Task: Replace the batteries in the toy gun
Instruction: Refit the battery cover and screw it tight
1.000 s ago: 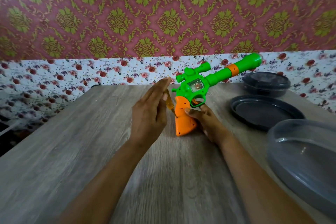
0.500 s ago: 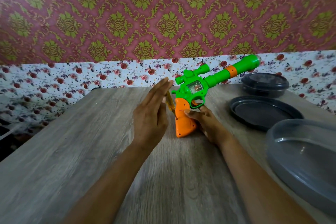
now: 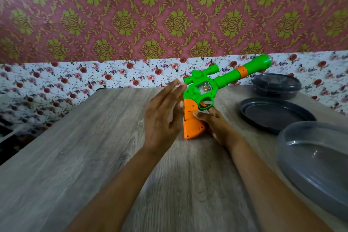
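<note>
The toy gun (image 3: 207, 88) is green with an orange grip (image 3: 192, 124) and stands upright on its grip on the wooden table (image 3: 94, 156), with its barrel pointing up and to the right. My right hand (image 3: 216, 124) holds the grip from the right, thumb on the orange side just below the trigger guard. My left hand (image 3: 162, 117) is flat with straight fingers against the back of the grip. A small translucent yellow thing (image 3: 181, 100) shows between that palm and the grip; most of it is hidden.
A dark round lid or plate (image 3: 273, 117) lies right of the gun. Behind it stands a dark lidded bowl (image 3: 275, 85). A large grey translucent container (image 3: 316, 165) sits at the near right edge. The papered wall rises behind the table.
My left hand has moved slightly right, closer to the grip, so less of the yellow thing shows. The gun and my right hand have stayed in place.
</note>
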`<state>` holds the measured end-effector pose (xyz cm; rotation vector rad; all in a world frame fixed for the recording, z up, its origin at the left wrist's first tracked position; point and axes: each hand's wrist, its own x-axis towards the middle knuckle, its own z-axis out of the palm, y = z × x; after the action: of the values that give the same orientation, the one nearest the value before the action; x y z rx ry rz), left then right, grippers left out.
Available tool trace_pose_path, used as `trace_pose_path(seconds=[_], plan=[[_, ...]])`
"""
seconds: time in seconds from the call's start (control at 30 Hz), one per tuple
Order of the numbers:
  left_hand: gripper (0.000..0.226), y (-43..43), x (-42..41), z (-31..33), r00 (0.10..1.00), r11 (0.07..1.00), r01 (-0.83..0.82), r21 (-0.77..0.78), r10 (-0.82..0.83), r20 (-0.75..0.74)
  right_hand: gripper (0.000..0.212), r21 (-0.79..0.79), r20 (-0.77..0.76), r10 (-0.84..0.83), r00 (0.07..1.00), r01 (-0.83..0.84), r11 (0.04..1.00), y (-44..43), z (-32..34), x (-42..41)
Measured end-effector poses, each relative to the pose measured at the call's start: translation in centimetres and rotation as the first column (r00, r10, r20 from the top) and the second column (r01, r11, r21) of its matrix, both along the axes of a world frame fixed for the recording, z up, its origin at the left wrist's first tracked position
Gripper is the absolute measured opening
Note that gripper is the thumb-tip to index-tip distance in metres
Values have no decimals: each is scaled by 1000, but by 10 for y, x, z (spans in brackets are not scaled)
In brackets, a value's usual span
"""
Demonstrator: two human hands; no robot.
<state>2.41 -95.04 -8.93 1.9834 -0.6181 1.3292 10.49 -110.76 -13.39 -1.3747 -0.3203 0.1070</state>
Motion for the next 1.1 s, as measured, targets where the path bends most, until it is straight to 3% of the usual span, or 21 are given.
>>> trace_pose_path(seconds=[0.17, 0.4, 0.7, 0.87, 1.1], plan=[[21, 0, -2, 2, 998, 999, 11, -35, -9, 58, 51, 1, -12, 1, 1000, -1, 1000, 0, 0, 2], [38, 0, 0, 1, 1000, 1000, -11, 28, 11, -28, 42, -10, -27, -5, 1000, 5, 1000, 1, 1, 3], [20, 0, -1, 2, 999, 999, 17, -36, -16, 35, 39, -10, -15, -7, 1000, 7, 1000, 1, 1, 1], [35, 0, -1, 0, 999, 999, 21, -24, -22, -25, 51, -30, -28, -11, 1000, 10, 1000, -1, -1, 4], [35, 2, 2, 1, 998, 997, -53, -50, 55, 27, 44, -9, -32, -9, 999, 9, 1000, 1, 1, 3]])
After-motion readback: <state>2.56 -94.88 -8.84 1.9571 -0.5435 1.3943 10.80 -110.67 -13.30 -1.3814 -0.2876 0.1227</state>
